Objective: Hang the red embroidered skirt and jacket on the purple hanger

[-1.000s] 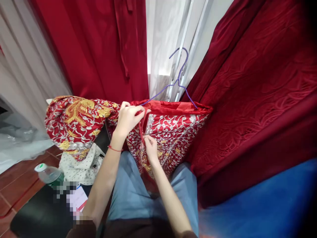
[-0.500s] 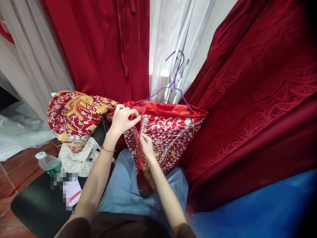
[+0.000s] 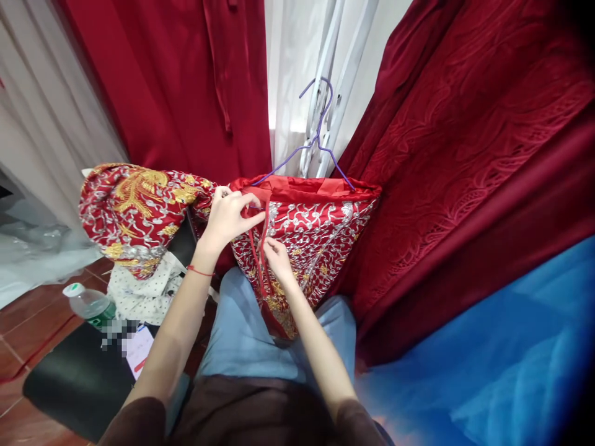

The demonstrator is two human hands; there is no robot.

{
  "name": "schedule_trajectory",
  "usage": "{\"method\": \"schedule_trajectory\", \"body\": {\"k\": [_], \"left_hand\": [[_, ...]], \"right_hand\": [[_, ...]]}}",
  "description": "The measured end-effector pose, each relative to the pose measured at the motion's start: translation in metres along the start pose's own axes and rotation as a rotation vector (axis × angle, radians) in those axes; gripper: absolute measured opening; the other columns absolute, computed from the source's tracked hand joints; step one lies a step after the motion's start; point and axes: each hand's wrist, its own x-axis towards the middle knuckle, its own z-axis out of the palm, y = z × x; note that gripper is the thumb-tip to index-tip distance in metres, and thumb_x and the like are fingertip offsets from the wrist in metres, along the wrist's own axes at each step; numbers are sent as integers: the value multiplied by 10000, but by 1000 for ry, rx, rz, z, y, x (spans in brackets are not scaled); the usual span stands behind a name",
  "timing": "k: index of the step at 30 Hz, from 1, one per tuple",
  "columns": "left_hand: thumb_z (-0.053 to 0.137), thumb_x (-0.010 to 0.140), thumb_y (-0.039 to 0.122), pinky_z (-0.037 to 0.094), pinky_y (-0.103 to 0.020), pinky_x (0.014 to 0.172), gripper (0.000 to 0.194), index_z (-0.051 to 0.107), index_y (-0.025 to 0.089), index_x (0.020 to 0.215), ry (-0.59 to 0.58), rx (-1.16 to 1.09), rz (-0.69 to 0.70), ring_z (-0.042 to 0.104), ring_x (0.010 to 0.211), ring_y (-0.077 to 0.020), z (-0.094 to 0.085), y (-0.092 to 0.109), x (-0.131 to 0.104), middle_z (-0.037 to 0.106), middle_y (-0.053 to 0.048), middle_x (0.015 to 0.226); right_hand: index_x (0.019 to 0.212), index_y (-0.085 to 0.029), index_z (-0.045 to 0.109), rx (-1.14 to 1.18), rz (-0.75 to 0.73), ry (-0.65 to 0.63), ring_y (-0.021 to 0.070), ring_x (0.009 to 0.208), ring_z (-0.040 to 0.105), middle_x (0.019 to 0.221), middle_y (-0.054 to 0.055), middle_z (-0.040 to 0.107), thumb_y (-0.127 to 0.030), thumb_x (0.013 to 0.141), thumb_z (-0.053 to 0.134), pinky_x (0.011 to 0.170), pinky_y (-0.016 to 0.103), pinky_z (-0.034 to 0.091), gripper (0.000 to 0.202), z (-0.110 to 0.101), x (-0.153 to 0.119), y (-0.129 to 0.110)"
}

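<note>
A red skirt (image 3: 316, 229) with silver and gold embroidery hangs by its plain red waistband from a purple wire hanger (image 3: 318, 131), in front of my knees. My left hand (image 3: 227, 220) is at the skirt's upper left, thumb and forefinger curled at the edge of its opening; the other fingers are bent and partly hidden. Lower and to the right, my right hand (image 3: 277, 260) pinches a narrow red tie (image 3: 264, 232) that hangs down the front. More embroidered cloth (image 3: 134, 210) is bunched to the left of my left hand.
On the left are a black chair seat (image 3: 77, 378), a water bottle (image 3: 90, 305), a phone (image 3: 138, 352) and dotted white cloth (image 3: 139, 291). Dark red drapery (image 3: 465, 179) hangs on the right, above blue fabric (image 3: 502, 378). White metal bars (image 3: 346, 80) stand behind the hanger.
The view has shifted slightly, so the skirt and hanger sit a little further left and higher. Both hands keep nearly the same places on the skirt and tie.
</note>
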Motion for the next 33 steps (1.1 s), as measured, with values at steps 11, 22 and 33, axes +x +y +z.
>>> {"method": "schedule_trajectory", "body": {"k": [11, 22, 33], "left_hand": [[644, 879, 452, 370, -537, 967, 313, 741, 239, 672, -186, 45, 128, 593, 736, -248, 16, -11, 19, 635, -51, 604], [734, 790, 455, 356, -620, 1071, 811, 407, 58, 1417, 141, 4, -381, 396, 1372, -483, 25, -15, 18, 508, -317, 1379], [390, 873, 189, 495, -458, 937, 407, 608, 129, 1212, 123, 47, -368, 665, 1069, -348, 30, -41, 18, 679, -222, 1162]], "right_hand": [[643, -216, 549, -7, -71, 216, 99, 447, 440, 477, -68, 494, -374, 836, 512, 509, 236, 355, 253, 28, 2, 16], [570, -215, 516, 22, -8, 219, 89, 455, 436, 478, -69, 484, -346, 808, 515, 512, 224, 365, 272, 21, 6, 24], [555, -211, 503, -36, 4, 291, 88, 497, 434, 465, -75, 481, -345, 834, 528, 560, 215, 355, 310, 25, 24, 28]]}}
